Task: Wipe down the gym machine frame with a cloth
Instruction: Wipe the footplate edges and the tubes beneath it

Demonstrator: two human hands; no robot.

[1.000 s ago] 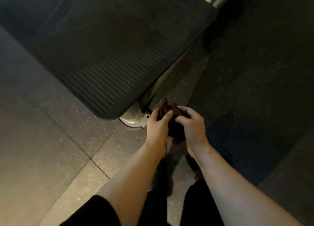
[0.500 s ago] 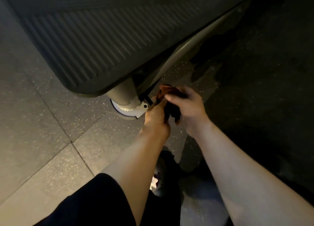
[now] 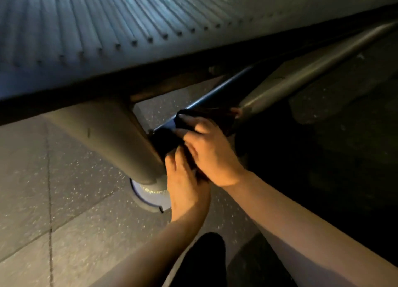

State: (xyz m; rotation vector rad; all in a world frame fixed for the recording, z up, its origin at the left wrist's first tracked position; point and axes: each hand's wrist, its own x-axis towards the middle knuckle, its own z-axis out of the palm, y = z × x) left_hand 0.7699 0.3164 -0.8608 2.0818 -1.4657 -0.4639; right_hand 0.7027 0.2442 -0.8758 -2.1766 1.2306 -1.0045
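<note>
A dark cloth (image 3: 207, 116) lies bunched against the gym machine frame, where a thin dark bar (image 3: 215, 94) meets the thick grey leg tube (image 3: 103, 133). My right hand (image 3: 212, 155) lies over the cloth, its fingers curled round it on the bar. Just below, my left hand (image 3: 186, 181) reaches under the right one and holds the lower part of the cloth beside the leg tube; its fingers are blurred. The leg ends in a round metal foot (image 3: 148, 197) on the floor.
The black ribbed platform (image 3: 107, 28) of the machine overhangs the whole top. A second grey tube (image 3: 301, 75) runs up to the right. Speckled rubber floor tiles (image 3: 53, 200) lie at left, and dark floor at right. My dark-clad knee (image 3: 202, 261) is at the bottom.
The view has dropped closer to the machine. Both hands have carried the cloth forward, from in front of the foot up onto the bar beside the leg tube.
</note>
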